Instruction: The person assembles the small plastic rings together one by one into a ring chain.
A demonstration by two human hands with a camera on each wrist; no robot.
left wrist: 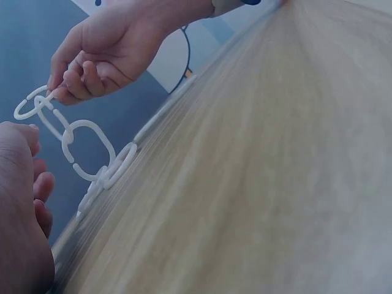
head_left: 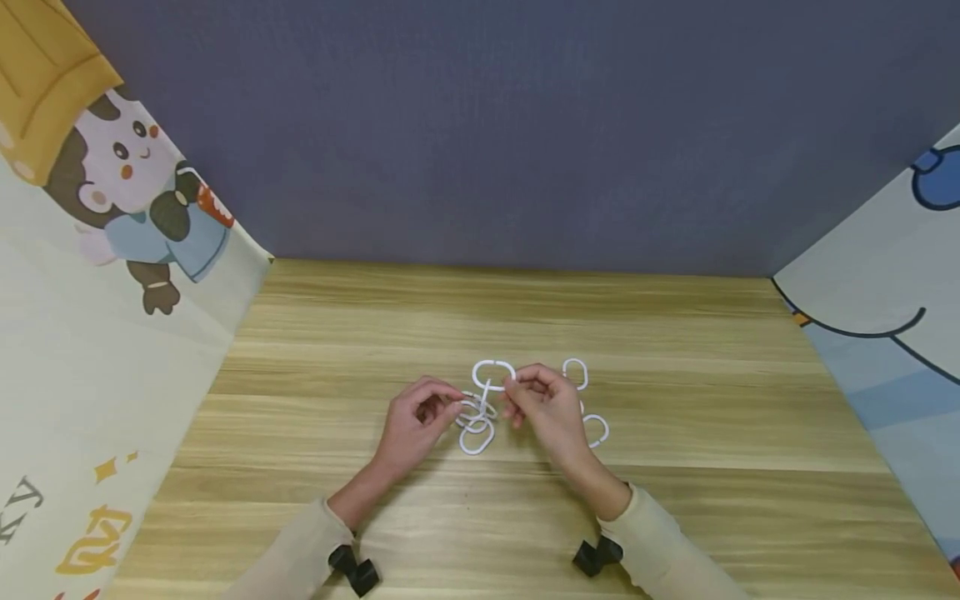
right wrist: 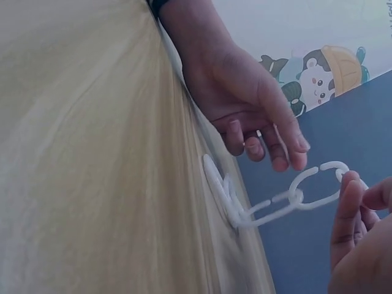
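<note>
From the head view I saw both hands meeting over the middle of the wooden table (head_left: 675,333), with a chain of white links (head_left: 480,412) strung between them and its lower links lying on the wood. My right hand (head_left: 546,404) pinched the top link (head_left: 493,372) between thumb and fingertips, holding it lifted above the rest; my left hand (head_left: 416,421) sat just beside the chain with its fingers curled in toward the middle links. That view alone showed the loose white links (head_left: 575,372) lying near and partly behind the right hand, and the black wrist mounts (head_left: 356,570) at my cream sleeves. The left wrist view gave what the head view hid: the right hand's (left wrist: 104,52) fingers bent tight on the end link, and the chain (left wrist: 79,147) hanging from it in a slack line down to the table edge. The right wrist view showed the left hand (right wrist: 245,104) from below with its fingers loosely bent and nothing between them that I could make out, so I could not tell whether it touched the chain (right wrist: 269,205) at all. The table was pale wood grain, backed by a dull grey-blue wall (head_left: 487,125), with cartoon-printed panels (head_left: 112,250) standing on either side.
</note>
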